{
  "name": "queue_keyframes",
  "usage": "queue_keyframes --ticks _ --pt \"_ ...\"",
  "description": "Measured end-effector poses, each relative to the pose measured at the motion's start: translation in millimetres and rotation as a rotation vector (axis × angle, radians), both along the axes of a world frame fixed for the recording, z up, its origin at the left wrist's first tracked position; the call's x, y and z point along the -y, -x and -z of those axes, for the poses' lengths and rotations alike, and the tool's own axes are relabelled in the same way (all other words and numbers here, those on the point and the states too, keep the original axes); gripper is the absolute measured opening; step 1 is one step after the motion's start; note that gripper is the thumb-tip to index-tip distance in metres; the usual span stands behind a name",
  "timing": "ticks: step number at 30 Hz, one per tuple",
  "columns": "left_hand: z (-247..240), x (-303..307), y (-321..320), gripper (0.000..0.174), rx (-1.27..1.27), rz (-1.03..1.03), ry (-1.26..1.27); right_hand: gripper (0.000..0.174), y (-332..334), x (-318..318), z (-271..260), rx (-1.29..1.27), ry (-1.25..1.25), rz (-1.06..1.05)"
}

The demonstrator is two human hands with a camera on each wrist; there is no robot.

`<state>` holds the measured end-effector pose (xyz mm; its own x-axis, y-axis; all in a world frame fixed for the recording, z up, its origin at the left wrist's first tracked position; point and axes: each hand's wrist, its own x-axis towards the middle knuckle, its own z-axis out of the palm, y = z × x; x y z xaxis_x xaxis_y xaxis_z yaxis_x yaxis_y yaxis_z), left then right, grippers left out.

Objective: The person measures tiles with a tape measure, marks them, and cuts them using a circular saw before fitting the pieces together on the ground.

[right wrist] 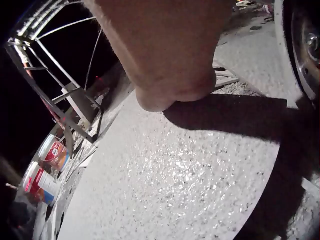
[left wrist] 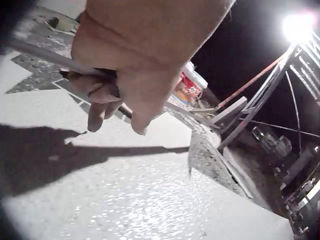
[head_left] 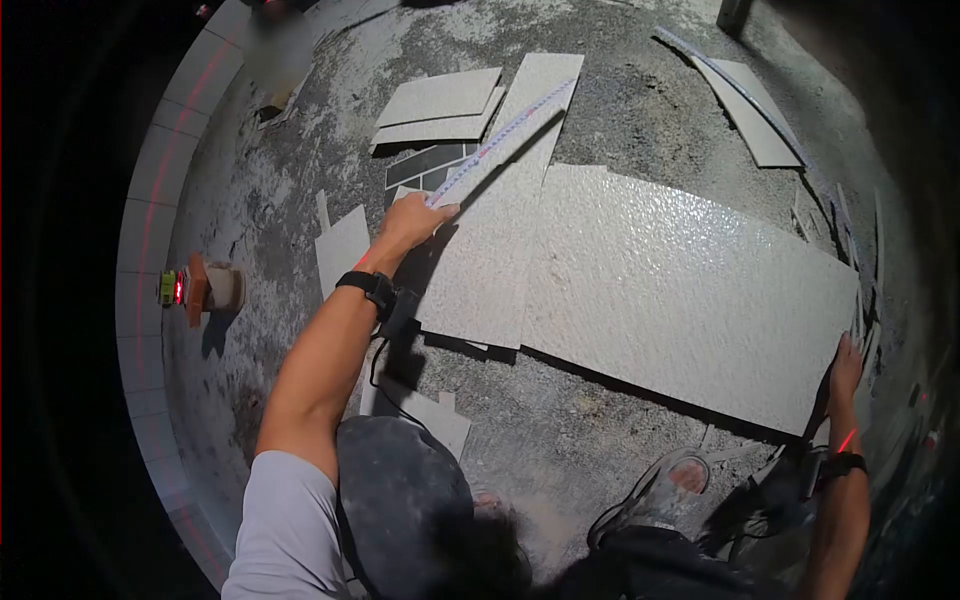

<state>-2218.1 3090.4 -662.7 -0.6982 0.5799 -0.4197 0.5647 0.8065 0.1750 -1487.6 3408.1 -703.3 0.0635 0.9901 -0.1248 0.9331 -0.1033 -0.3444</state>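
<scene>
My left hand (head_left: 415, 222) grips one end of a long, narrow straight bar (head_left: 505, 135) with blue printed markings; in the left wrist view the grey bar (left wrist: 65, 61) passes through the curled fingers. It slants over pale tile pieces and casts a dark shadow on them. A large rough-surfaced tile (head_left: 680, 290) lies in front, beside a narrower tile piece (head_left: 475, 265). At the large tile's right end is my right hand (head_left: 846, 370), against the edge. From the right wrist, the hand (right wrist: 175, 85) overlaps the tile (right wrist: 165, 170), with its fingers hidden.
Stacked tile offcuts (head_left: 440, 105) lie at the back, near dark grey tile pieces (head_left: 425, 165). Another bar and offcut (head_left: 755, 110) lie at the back right. A laser level (head_left: 172, 288) glows red on the left. Buckets (right wrist: 54, 152) stand beside a metal frame (right wrist: 50, 100).
</scene>
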Motion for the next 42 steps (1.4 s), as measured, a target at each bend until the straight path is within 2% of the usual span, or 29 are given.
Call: queue_keyframes --ticks 2,4,6,7,9,11,13,15,16,17,19,21,25,28,31,33,34,35,36,37,38,39,41,42 --pt "7.1 10.9 0.5 0.074 -0.058 -0.009 0.035 0.066 -1.9 -1.1 3.4 -0.077 0.091 -0.027" --pt "11.8 15.2 -0.9 0.075 -0.049 -0.010 0.069 0.067 -1.9 4.5 8.8 -0.155 0.177 -0.045" --pt "14.2 16.5 -2.5 0.077 -0.041 -0.009 0.099 0.063 1.7 14.6 16.2 -0.276 0.032 -0.030" --pt "15.1 15.8 -2.1 0.078 -0.019 -0.020 0.067 0.063 5.4 19.5 14.1 -0.274 0.038 -0.028" --pt "22.5 16.7 2.4 0.079 0.007 -0.031 0.048 0.064 11.7 23.6 1.4 -0.104 0.098 -0.043" --pt "25.2 15.0 1.9 0.078 -0.034 -0.016 -0.010 0.064 10.7 22.2 -5.1 -0.087 0.122 -0.089" --pt "31.3 13.6 4.4 0.074 0.045 -0.058 -0.031 0.064 3.8 19.8 -0.7 -0.067 0.147 -0.133" --pt "44.0 12.9 13.8 0.072 0.078 -0.093 -0.075 0.063 -10.2 10.8 7.1 0.172 0.120 -0.206" --pt "40.6 13.4 13.2 0.080 0.140 -0.095 -0.118 0.063 -5.6 12.5 1.5 0.174 0.124 -0.204" --pt "45.1 14.9 15.9 0.080 0.143 -0.094 -0.115 0.063 7.4 18.6 -13.5 0.154 0.163 -0.241" --pt "53.6 17.0 20.4 0.073 0.212 -0.176 -0.153 0.062 20.9 24.6 -25.7 0.138 0.206 -0.277" --pt "58.3 19.9 24.8 0.069 0.257 -0.207 -0.160 0.059 24.7 23.6 -29.0 0.233 0.189 -0.307" --pt "27.2 15.7 16.6 0.055 0.298 -0.281 -0.223 0.058 28.3 18.3 -33.1 0.277 0.201 -0.341" --pt "-6.0 6.0 9.0 0.046 0.496 -0.218 -0.348 0.057 38.2 22.4 -42.5 0.304 0.169 -0.332" --pt "-27.1 0.8 8.6 0.050 0.623 -0.196 -0.395 0.053 39.0 24.3 -41.5 0.414 0.164 -0.370" --pt "-40.0 -0.6 -1.7 0.052 0.630 -0.237 -0.450 0.045 39.7 28.9 -39.5 0.432 -0.328 -0.475" --pt "-46.4 -3.1 -7.9 0.052 0.643 -0.212 -0.508 0.045 49.2 30.5 -49.2 0.430 -0.339 -0.469" --pt "-54.2 -5.0 -12.0 0.052 0.652 -0.187 -0.568 0.041 70.0 35.5 -64.9 0.297 -0.335 -0.514" --pt "-65.0 -7.3 -14.4 0.080 0.693 -0.164 -0.493 0.040 94.5 42.2 -78.9 0.162 -0.333 -0.557" --pt "-71.9 -8.8 -17.8 0.082 0.731 -0.162 -0.502 0.040 122.3 49.6 -90.0 0.024 -0.082 -0.495" --pt "-79.2 -10.3 -23.3 0.082 0.772 -0.160 -0.523 0.037 143.4 64.6 -84.0 -0.131 -0.093 -0.550" --pt "-87.1 -12.9 -29.5 0.082 0.816 -0.156 -0.543 0.036 168.5 79.4 -78.3 -0.258 0.030 -0.581" --pt "-101.9 -20.6 -44.1 0.084 0.897 -0.129 -0.578 0.043 232.6 127.4 -95.4 -0.550 0.377 -0.590" --pt "-108.8 -24.5 -52.4 0.086 0.930 -0.092 -0.601 0.050 253.9 145.4 -99.1 -0.644 0.489 -0.672"
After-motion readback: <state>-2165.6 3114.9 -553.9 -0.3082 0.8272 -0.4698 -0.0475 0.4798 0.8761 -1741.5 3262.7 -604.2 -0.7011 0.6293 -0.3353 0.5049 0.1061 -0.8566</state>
